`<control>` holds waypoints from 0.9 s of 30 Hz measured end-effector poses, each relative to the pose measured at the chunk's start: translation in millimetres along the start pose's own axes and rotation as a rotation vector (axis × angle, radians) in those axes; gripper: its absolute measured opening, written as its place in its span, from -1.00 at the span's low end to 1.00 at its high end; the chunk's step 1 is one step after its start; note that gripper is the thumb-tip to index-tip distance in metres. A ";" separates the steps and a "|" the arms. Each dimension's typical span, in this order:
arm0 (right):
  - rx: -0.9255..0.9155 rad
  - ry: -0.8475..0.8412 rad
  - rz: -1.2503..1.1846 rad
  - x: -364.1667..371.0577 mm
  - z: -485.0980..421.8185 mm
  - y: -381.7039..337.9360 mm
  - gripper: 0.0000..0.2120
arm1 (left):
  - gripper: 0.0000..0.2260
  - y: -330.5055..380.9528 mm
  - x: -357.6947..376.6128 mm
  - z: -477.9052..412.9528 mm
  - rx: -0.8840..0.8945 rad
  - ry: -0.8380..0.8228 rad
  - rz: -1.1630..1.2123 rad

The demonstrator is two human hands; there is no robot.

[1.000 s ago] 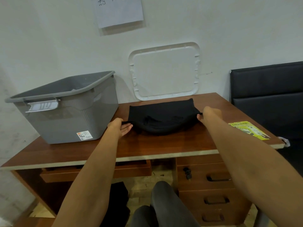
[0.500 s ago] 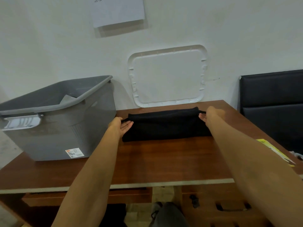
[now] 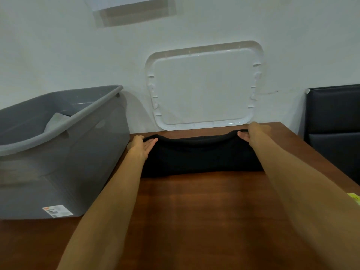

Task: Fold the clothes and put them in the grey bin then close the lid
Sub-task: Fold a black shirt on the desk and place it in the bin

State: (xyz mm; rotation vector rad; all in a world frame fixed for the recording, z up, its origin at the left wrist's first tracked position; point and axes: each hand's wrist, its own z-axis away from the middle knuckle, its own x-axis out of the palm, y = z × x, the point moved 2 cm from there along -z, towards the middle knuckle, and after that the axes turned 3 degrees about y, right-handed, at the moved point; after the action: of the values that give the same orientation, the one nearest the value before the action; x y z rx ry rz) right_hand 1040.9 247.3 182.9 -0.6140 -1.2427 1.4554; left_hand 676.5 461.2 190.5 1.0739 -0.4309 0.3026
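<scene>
1. Head view puts the black garment (image 3: 200,154) at the twelve o'clock side of the surface (image 3: 194,211), close to the wall. Its far edge is raised at both ends and sags between them.
2. Our left grip (image 3: 141,144) pinches the nine o'clock end of that edge, and our right grip (image 3: 253,134) pinches the three o'clock end. The thumbs are hidden by cloth, so we judge the pinch from the lifted fabric.
3. We take the step in hand to be folding the far edge toward six o'clock. To do it well, we hold both ends level and taut so the sag flattens, then lay the edge square on the near hem.
4. We smooth creases from the middle out toward nine and three o'clock before letting go.
5. The grey bin (image 3: 58,152) stands open at nine o'clock, just beside our left forearm, with a grey cloth (image 3: 56,121) inside. We judge that a narrow, flat bundle will drop in cleanly.
6. The white lid (image 3: 202,90) leans on the wall at twelve o'clock, not yet fitted.
</scene>
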 end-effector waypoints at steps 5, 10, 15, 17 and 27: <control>0.055 0.148 0.094 17.0 -22.4 2.3 -0.75 | -0.70 -2.5 14.2 -24.6 0.014 0.013 0.082; 0.074 0.137 -0.036 22.4 -33.0 32.6 -0.71 | -0.66 -31.1 19.5 -42.2 0.021 0.090 0.047; -0.291 0.244 0.410 31.4 -4.0 57.1 -0.64 | -0.70 -55.6 22.4 -54.2 0.323 0.103 -0.417; -0.543 0.197 0.659 40.8 10.2 63.3 -0.70 | -0.76 -61.0 29.7 -45.9 0.615 0.040 -0.846; -0.728 -0.446 1.680 110.0 35.3 117.0 -0.40 | -0.45 -115.7 61.9 -33.5 0.688 -0.410 -1.948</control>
State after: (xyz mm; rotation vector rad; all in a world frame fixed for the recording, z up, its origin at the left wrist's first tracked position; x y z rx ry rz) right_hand 932.7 350.3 114.1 -2.2874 -1.6386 2.4998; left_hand 788.2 441.1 116.5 1.7444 0.5364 -1.6133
